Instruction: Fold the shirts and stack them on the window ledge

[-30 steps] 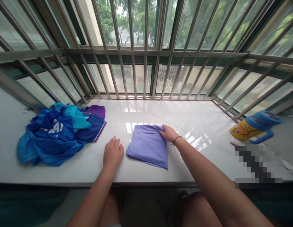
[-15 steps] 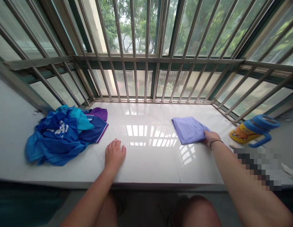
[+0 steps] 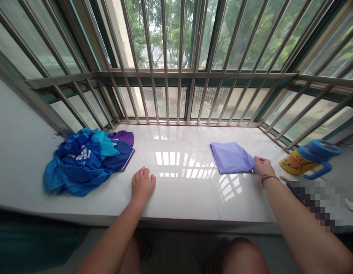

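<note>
A folded lavender cloth garment (image 3: 230, 158) lies flat on the white window sill, right of the middle. My right hand (image 3: 263, 167), with a thin bracelet at the wrist, pinches its right corner between thumb and fingers. Palm down on the bare sill rests my left hand (image 3: 143, 184), its thumb apart from the lightly bent fingers and nothing held. Left of that hand sits a heap of crumpled blue clothes (image 3: 79, 163) with white lettering. A navy garment with red and white trim (image 3: 122, 154) and a purple piece (image 3: 125, 137) show at its right side.
A yellow and blue cartoon bottle with a handle (image 3: 307, 158) stands tilted in view at the right end, near my right wrist. Beside my right forearm is a blurred-out patch with a dark object. Metal window bars (image 3: 179, 101) enclose the sill's back and sides.
The view has shifted slightly, so everything sits a little further right. My right hand has moved slightly outward at the garment's corner. My left hand stays on the sill.
</note>
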Motion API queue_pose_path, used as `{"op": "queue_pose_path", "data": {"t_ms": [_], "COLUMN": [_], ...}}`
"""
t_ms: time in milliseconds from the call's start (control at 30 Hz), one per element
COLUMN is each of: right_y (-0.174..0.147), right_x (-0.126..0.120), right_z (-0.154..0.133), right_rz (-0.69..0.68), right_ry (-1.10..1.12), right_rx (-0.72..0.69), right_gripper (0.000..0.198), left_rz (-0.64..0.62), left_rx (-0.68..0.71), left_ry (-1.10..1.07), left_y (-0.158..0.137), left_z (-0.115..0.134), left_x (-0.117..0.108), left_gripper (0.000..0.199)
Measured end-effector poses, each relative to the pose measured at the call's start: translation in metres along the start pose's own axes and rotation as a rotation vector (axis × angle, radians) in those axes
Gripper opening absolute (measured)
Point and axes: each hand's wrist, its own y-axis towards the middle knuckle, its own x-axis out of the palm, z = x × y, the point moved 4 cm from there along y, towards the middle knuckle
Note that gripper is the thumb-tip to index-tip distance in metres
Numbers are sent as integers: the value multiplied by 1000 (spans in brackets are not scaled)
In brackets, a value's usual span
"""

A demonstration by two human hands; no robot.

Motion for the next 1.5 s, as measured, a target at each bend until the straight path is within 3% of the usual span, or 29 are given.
{"op": "queue_pose_path", "data": {"t_ms": [167,333,500,567,633,767,867,967,1133,1333,1433,1500], "right_y": [14,7,-18,-43,-81,-189,-262,-303,-313,-311,-312,-313], "right_x": [-28,-33,-23,-15,-3,23,41,54,60,63,64,65], "right_z": [11,10,7,5,5,13,25,30,28,31,32,32], "right_rz": [144,104,6,-38,-72,-135,-235,-205,-20,38,53,40], "right_ry": [-3,-26,-50,-94,-178,-215,-250,-320,-303,-281,-261,-247], "right_rx": [72,14,-74,-189,-393,-841,-991,-1041,-1111,-1202,-1202,-1186], "right_gripper": [54,45,61,69,82,83,84,76,49,47,48,49], "left_rz": [28,21,13,10,3,-25,-46,-43,-26,-48,-66,-12], "left_rx": [-5,-4,-15,-28,-40,-59,-73,-72,-80,-71,-67,-59], "left_ry": [-15,-9,-36,-50,-62,-70,-69,-78,-177,-289,-323,-301], "left_y": [0,1,1,1,0,1,2,1,1,-5,-18,-25], "left_z": [0,1,1,2,3,5,5,5,4,-7,-26,-48], "left_x": [1,1,1,1,0,-2,-4,-5,-5,-7,-22,-42], "left_gripper": [32,33,33,33,33,35,36,37,36,21,23,30]}}
